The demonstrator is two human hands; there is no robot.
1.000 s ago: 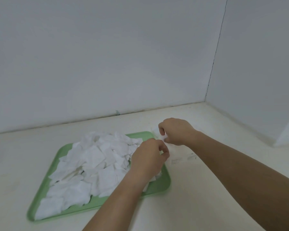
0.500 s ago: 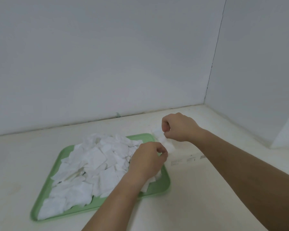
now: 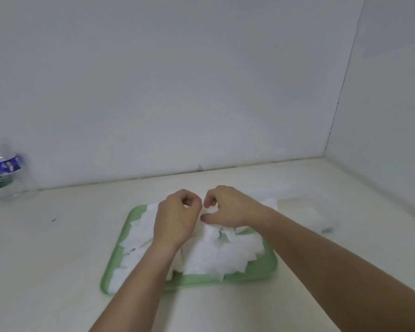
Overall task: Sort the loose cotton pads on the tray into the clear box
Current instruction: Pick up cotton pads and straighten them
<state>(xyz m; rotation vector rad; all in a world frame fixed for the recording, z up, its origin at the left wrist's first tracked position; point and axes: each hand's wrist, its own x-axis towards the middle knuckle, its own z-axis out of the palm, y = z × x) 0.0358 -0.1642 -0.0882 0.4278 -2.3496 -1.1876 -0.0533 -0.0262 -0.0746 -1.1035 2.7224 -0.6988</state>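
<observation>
A green tray point(image 3: 254, 271) lies in the middle of the pale table, heaped with several white cotton pads point(image 3: 216, 252). My left hand point(image 3: 177, 219) and my right hand point(image 3: 228, 209) meet over the far edge of the heap, fingers curled. Both pinch one cotton pad point(image 3: 210, 208) that shows as a white patch between them. The clear box point(image 3: 321, 219) stands just right of the tray, blurred, with a few white pads point(image 3: 271, 202) showing at its near-left side.
A clear plastic water bottle point(image 3: 5, 173) with a blue label stands at the far left against the white back wall. A second white wall closes off the right side, forming a corner behind the box.
Both hands have moved left from the tray's right corner by the box to the far edge of the pile. The view has swung, so the bottle shows now.
</observation>
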